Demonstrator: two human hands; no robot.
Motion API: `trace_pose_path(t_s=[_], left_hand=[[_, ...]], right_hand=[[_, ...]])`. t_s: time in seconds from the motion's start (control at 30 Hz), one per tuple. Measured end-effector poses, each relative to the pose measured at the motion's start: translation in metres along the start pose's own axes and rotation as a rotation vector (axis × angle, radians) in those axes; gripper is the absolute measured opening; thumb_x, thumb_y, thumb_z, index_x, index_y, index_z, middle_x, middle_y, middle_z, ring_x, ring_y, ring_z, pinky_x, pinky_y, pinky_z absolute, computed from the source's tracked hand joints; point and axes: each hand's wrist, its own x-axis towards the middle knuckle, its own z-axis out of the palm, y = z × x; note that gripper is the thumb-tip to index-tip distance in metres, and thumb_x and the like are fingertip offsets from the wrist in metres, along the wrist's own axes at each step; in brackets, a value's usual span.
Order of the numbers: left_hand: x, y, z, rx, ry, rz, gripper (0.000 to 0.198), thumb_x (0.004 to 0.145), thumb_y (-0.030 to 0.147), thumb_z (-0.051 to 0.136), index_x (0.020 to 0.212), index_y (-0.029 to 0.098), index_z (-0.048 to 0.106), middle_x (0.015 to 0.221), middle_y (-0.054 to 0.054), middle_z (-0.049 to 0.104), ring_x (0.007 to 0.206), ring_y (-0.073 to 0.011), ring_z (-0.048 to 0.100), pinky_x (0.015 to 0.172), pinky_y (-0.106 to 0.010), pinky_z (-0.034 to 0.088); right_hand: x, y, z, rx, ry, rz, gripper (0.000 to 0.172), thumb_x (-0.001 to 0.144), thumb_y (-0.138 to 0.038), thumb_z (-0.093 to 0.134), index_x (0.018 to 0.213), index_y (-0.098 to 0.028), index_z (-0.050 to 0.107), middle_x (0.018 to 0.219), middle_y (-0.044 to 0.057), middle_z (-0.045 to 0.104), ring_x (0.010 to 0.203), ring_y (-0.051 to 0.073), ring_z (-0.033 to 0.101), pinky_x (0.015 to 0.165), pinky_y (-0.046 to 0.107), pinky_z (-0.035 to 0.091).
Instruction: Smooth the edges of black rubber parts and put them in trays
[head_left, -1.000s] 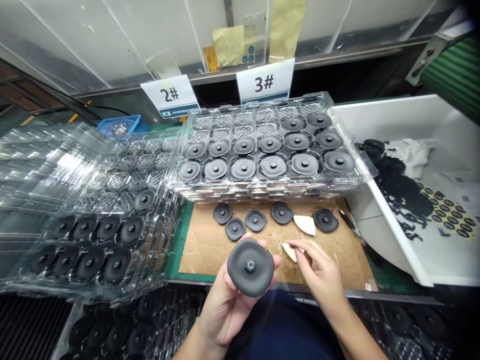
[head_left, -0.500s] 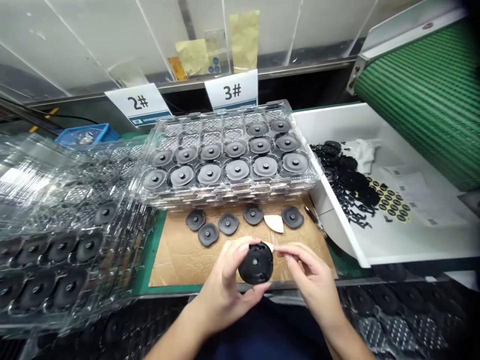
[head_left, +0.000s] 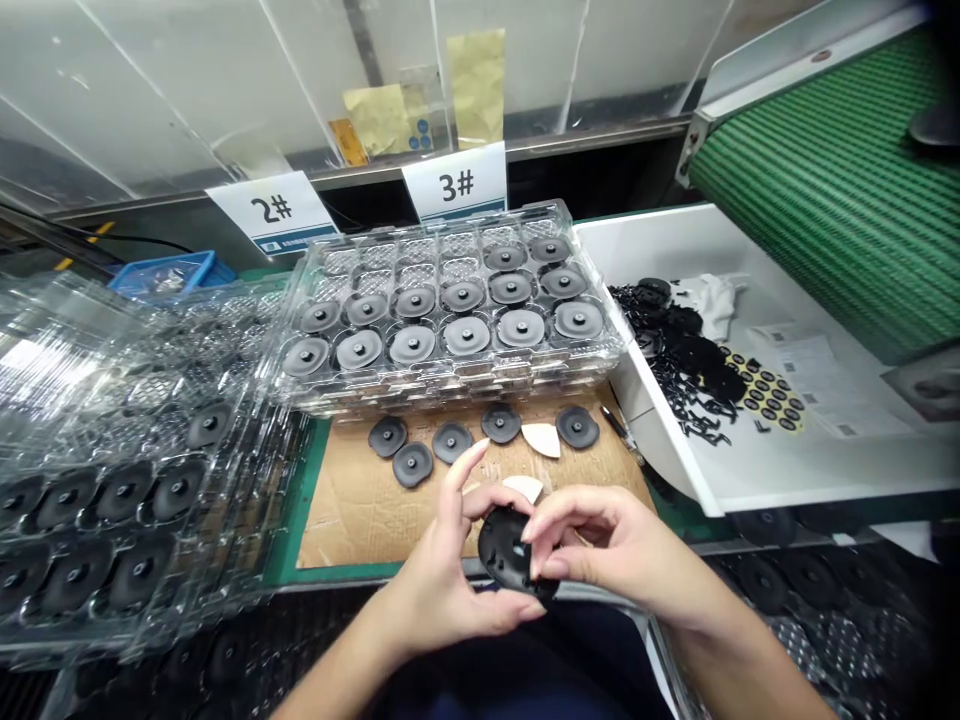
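Observation:
A black rubber disc (head_left: 504, 548) with a small centre hub sits between both hands, just above the near edge of the brown cardboard sheet (head_left: 352, 505). My left hand (head_left: 442, 580) pinches its left and lower rim, index finger stretched up. My right hand (head_left: 600, 550) grips its right side with bent fingers. A small white wedge-shaped piece (head_left: 523, 487) lies on the cardboard just behind the disc. Several loose black discs (head_left: 452, 441) and a second white wedge (head_left: 541, 439) lie further back on the cardboard.
A clear blister tray (head_left: 592, 300) partly filled with grey discs stands behind the cardboard under signs 2# and 3#. Stacked clear trays (head_left: 112, 420) with discs fill the left. A white bin (head_left: 750, 480) with black scraps sits right, below a green conveyor belt (head_left: 825, 190).
My left hand lowered the disc and turned it more edge-on. My right hand left the white wedge on the cardboard and closed onto the disc's right side. The camera view swung right.

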Motion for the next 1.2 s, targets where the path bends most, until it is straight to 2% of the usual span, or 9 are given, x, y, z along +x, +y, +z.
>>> trace_pose_path(t_s=[0.13, 0.27, 0.53, 0.67, 0.77, 0.9, 1.03, 1.13, 1.2], left_hand=[[0.001, 0.003, 0.003, -0.171, -0.109, -0.062, 0.102, 0.061, 0.031, 0.074, 0.135, 0.031, 0.003, 0.105, -0.006, 0.056, 0.100, -0.0247, 0.054, 0.091, -0.042, 0.036], [-0.001, 0.001, 0.006, -0.195, -0.143, -0.072, 0.107, 0.056, 0.024, 0.078, 0.135, 0.031, 0.005, 0.105, -0.007, 0.056, 0.098, -0.0248, 0.055, 0.090, -0.041, 0.038], [-0.017, -0.001, 0.009, -0.060, -0.021, 0.106, 0.101, 0.059, 0.021, 0.076, 0.133, 0.038, 0.009, 0.117, -0.006, 0.053, 0.111, -0.0259, 0.049, 0.096, -0.042, 0.035], [-0.030, -0.002, 0.009, 0.048, 0.054, 0.214, 0.102, 0.061, 0.017, 0.075, 0.134, 0.039, 0.006, 0.121, -0.006, 0.052, 0.111, -0.0244, 0.050, 0.096, -0.040, 0.036], [-0.043, 0.000, 0.010, 0.080, 0.116, 0.281, 0.102, 0.063, 0.015, 0.073, 0.134, 0.039, 0.004, 0.120, -0.005, 0.052, 0.111, -0.0231, 0.050, 0.097, -0.039, 0.035], [-0.060, 0.003, 0.013, 0.065, 0.179, 0.309, 0.103, 0.064, 0.014, 0.072, 0.134, 0.039, 0.002, 0.122, -0.006, 0.052, 0.113, -0.0236, 0.048, 0.097, -0.041, 0.035], [-0.078, 0.008, 0.020, 0.027, 0.202, 0.326, 0.102, 0.063, 0.015, 0.073, 0.135, 0.040, 0.006, 0.126, -0.006, 0.051, 0.115, -0.0240, 0.047, 0.098, -0.040, 0.034], [-0.092, 0.009, 0.027, -0.083, 0.206, 0.228, 0.091, 0.058, 0.016, 0.077, 0.133, 0.033, 0.027, 0.128, -0.007, 0.051, 0.118, -0.0242, 0.045, 0.102, -0.036, 0.029], [-0.101, 0.004, 0.033, -0.246, 0.203, 0.093, 0.060, 0.063, 0.029, 0.073, 0.118, 0.022, 0.051, 0.113, -0.010, 0.061, 0.103, -0.0227, 0.056, 0.091, -0.033, 0.039]], right_hand=[[-0.004, -0.003, 0.001, 0.066, -0.062, 0.020, 0.011, 0.067, -0.018, 0.072, 0.079, -0.019, 0.070, 0.074, 0.000, 0.069, 0.070, 0.011, 0.064, 0.068, 0.021, 0.051], [-0.011, -0.003, 0.006, 0.110, -0.060, 0.057, 0.006, 0.068, -0.015, 0.070, 0.071, -0.017, 0.065, 0.072, -0.001, 0.067, 0.067, 0.009, 0.064, 0.067, 0.021, 0.051], [-0.029, 0.010, 0.022, 0.096, 0.149, 0.001, 0.009, 0.069, -0.018, 0.071, 0.069, -0.016, 0.062, 0.071, 0.001, 0.069, 0.068, 0.012, 0.065, 0.067, 0.023, 0.052], [-0.039, 0.028, 0.030, 0.006, 0.267, -0.157, 0.008, 0.071, -0.019, 0.070, 0.070, -0.018, 0.062, 0.071, 0.002, 0.067, 0.068, 0.013, 0.064, 0.065, 0.022, 0.051], [-0.049, 0.043, 0.032, -0.044, 0.378, -0.266, 0.004, 0.077, -0.023, 0.064, 0.078, -0.021, 0.062, 0.059, -0.002, 0.059, 0.054, 0.009, 0.057, 0.054, 0.018, 0.046], [-0.062, 0.050, 0.037, -0.335, 0.427, -0.397, 0.003, 0.079, -0.021, 0.060, 0.081, -0.022, 0.061, 0.072, 0.000, 0.056, 0.055, 0.009, 0.052, 0.050, 0.018, 0.043], [-0.070, 0.046, 0.047, -0.762, 0.302, -0.542, 0.027, 0.081, -0.016, 0.057, 0.105, -0.028, 0.060, 0.087, 0.003, 0.059, 0.064, 0.012, 0.056, 0.056, 0.020, 0.046], [-0.073, 0.049, 0.053, -1.002, 0.201, -0.696, 0.037, 0.080, -0.022, 0.060, 0.115, -0.031, 0.057, 0.082, 0.002, 0.064, 0.071, 0.015, 0.059, 0.065, 0.023, 0.047], [-0.072, 0.057, 0.057, -1.016, 0.280, -0.717, 0.021, 0.083, -0.027, 0.055, 0.102, -0.028, 0.064, 0.068, 0.001, 0.063, 0.060, 0.014, 0.058, 0.058, 0.022, 0.046]])
